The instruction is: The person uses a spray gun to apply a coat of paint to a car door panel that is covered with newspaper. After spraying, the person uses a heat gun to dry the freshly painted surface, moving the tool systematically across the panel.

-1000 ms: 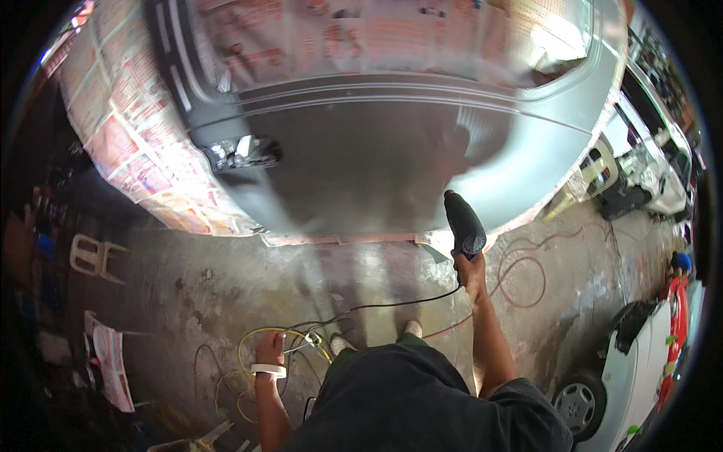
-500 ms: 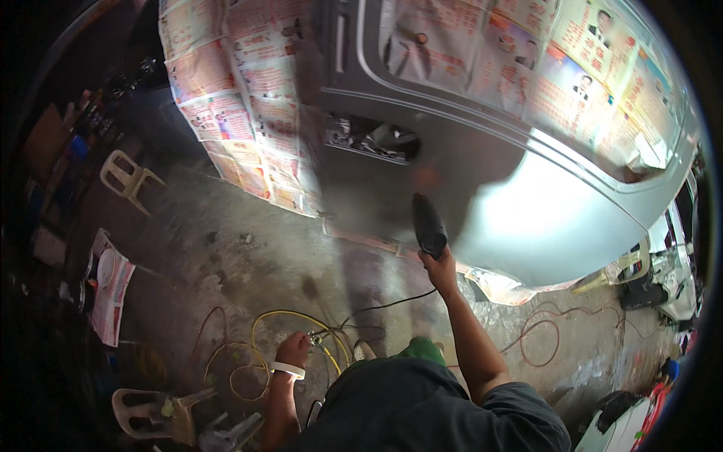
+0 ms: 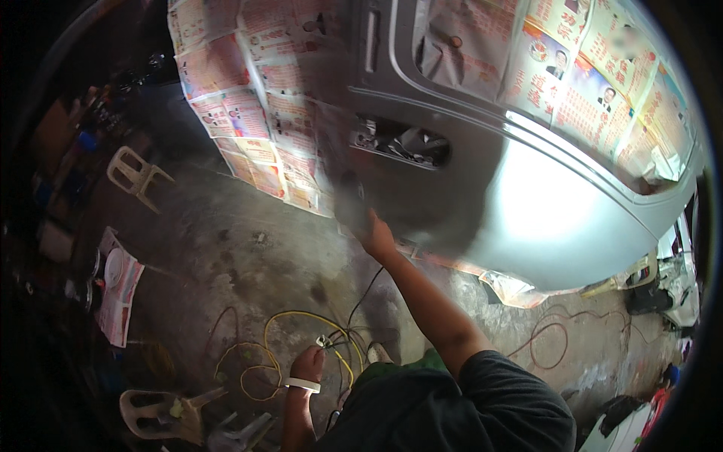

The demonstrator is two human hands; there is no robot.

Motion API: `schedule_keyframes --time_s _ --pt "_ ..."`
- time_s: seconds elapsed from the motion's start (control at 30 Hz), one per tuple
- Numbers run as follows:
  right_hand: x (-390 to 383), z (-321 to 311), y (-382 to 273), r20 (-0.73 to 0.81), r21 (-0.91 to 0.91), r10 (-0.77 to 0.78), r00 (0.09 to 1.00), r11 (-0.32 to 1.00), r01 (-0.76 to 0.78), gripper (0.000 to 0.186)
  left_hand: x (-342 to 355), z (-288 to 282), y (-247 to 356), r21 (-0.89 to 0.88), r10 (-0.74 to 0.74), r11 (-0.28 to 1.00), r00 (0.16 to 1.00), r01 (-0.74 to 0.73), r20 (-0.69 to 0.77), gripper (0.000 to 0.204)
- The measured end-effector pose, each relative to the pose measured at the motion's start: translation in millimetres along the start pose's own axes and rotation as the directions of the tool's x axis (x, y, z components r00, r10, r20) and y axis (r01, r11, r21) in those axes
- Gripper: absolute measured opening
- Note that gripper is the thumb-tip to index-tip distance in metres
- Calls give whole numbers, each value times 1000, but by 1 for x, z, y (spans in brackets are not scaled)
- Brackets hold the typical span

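Observation:
My right hand (image 3: 379,236) is wrapped round a dark, hairdryer-shaped heat gun (image 3: 349,202), blurred by motion. It is raised close to the left part of a grey-primed vehicle side panel (image 3: 422,197), beside the paper masking. A black cord (image 3: 367,294) runs down from this tool towards my left hand (image 3: 306,364). That hand, low with a white band at the wrist, is closed on the cord near a small pale connector (image 3: 323,342). Above the panel's middle is an oblong opening (image 3: 403,142) with crumpled material inside.
Printed paper sheets (image 3: 248,105) mask the vehicle's left side and windows. A yellow cable (image 3: 301,313) loops over the concrete floor, with a reddish hose (image 3: 553,326) to the right. Plastic chairs (image 3: 135,175) stand at left and lower left. A paper-covered surface (image 3: 119,290) holds a round plate-like thing.
The heat gun in my right hand has swept left along the panel, and the reddish glow on the panel no longer shows. My left hand still grips the cord. The whole view has shifted slightly.

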State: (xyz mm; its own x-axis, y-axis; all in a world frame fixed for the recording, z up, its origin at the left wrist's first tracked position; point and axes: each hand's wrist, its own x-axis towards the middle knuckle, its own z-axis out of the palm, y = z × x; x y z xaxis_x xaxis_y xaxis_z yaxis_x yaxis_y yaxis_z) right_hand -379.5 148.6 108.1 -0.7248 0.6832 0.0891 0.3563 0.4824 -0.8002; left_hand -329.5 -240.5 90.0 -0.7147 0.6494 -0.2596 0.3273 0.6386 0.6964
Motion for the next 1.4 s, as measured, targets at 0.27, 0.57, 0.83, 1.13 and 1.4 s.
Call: schedule_keyframes --time_s 0.27,0.57,0.83,1.13,1.4 --pt "-58 -81 45 -136 26 9 991 1000 -5 51 21 40 27 39 78 996 983 -86 167 28" --pt "-188 -248 130 -301 43 221 928 975 -218 49 30 93 91 167 103 973 945 -161 311 30" --pt "-295 -382 221 -465 87 301 833 951 -295 50 10 138 164 170 142 966 948 -196 286 27" --pt "-398 -500 331 -637 368 413 651 905 -214 46 -7 202 197 212 249 927 930 -310 271 23" --pt "-458 -596 414 -679 533 580 450 811 -242 32 -23 244 229 194 257 923 908 -332 331 25"
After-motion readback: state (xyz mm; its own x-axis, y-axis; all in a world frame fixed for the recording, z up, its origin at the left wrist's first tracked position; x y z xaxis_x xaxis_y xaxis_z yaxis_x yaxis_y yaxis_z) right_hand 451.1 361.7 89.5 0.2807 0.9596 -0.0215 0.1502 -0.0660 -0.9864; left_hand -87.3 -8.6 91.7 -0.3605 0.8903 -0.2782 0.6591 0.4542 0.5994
